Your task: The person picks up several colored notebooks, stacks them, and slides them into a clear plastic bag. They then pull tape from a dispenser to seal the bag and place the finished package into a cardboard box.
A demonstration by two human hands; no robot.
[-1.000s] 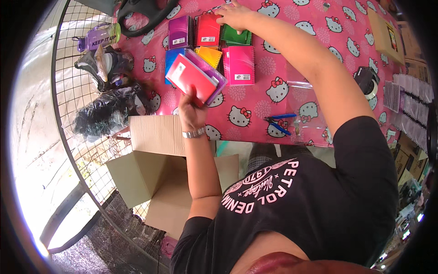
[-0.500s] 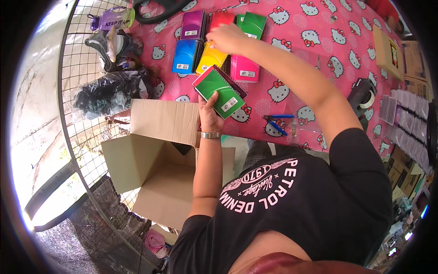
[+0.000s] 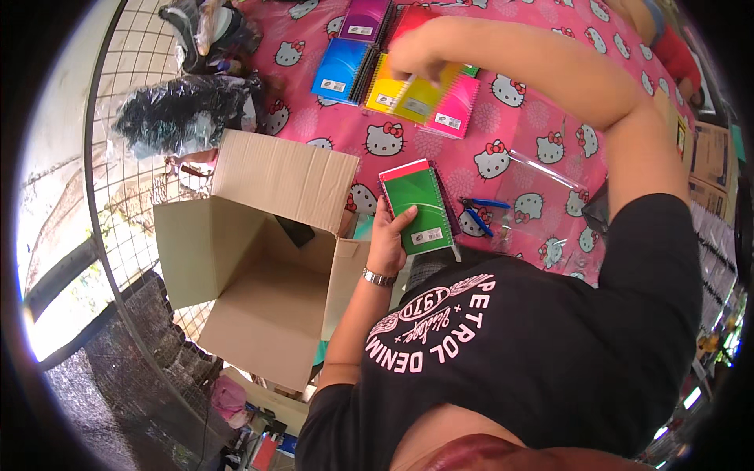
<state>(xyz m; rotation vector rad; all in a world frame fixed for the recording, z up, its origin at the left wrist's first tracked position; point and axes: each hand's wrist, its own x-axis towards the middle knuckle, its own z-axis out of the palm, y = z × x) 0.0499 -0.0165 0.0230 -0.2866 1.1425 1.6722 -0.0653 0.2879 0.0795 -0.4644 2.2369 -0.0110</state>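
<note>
My left hand (image 3: pixel 390 235) is closed around a small bundle of spiral notebooks, its thumb lying on the green notebook (image 3: pixel 419 206) on top; red and dark edges show beneath. Over the stacks on the table, my right hand (image 3: pixel 419 51) grips a yellow notebook (image 3: pixel 430 96), blurred by motion and tilted away from the yellow stack (image 3: pixel 382 88). Close around are a blue stack (image 3: pixel 341 71), a pink stack (image 3: pixel 455 108), a purple stack (image 3: pixel 364 20) and a red notebook (image 3: pixel 411 19), partly covered by my hand.
An open cardboard box (image 3: pixel 271 290) stands left of my body, a dark item inside. Blue-handled pliers (image 3: pixel 479 213) and a clear plastic sleeve (image 3: pixel 542 180) lie on the pink tablecloth (image 3: pixel 314 125). Plastic-wrapped dark goods (image 3: pixel 184 114) sit by the wire mesh. Another person's red sleeve (image 3: pixel 677 55) shows far right.
My right hand has taken hold of a yellow notebook and pulled it right of its stack. The left hand has brought its bundle nearer to my body. The whole view has shifted.
</note>
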